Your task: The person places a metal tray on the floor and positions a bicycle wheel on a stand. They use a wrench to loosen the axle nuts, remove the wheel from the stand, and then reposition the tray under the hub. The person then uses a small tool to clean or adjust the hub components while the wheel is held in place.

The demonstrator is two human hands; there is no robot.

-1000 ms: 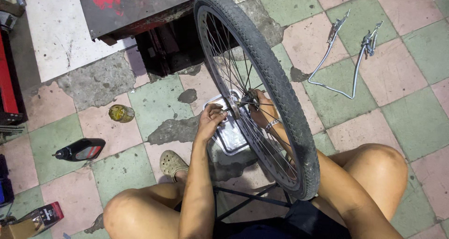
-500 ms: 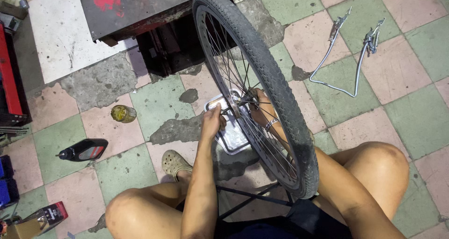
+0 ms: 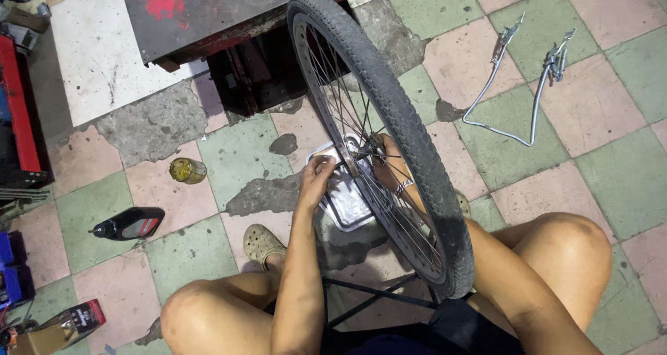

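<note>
- Bicycle wheel (image 3: pixel 389 119): stood upright on the tiled floor (image 3: pixel 597 181) between the knees, over a metal tray (image 3: pixel 345 203); tyre on, hub work appeared unfinished
- Left hand (image 3: pixel 316 178): fingers curled closed on the hub's near end
- Right hand (image 3: pixel 386 162): behind the spokes at the hub; grip could not be told
- Dark bottle (image 3: pixel 128 223): lay towards the floor's left edge

A black plastic bottle (image 3: pixel 128 224) with a red-and-white label lies on its side on the tiled floor at left. A black-and-red printed carton (image 3: pixel 61 325) lies in the lower-left corner, while a small round yellowish container (image 3: pixel 187 170) sits nearby.
</note>
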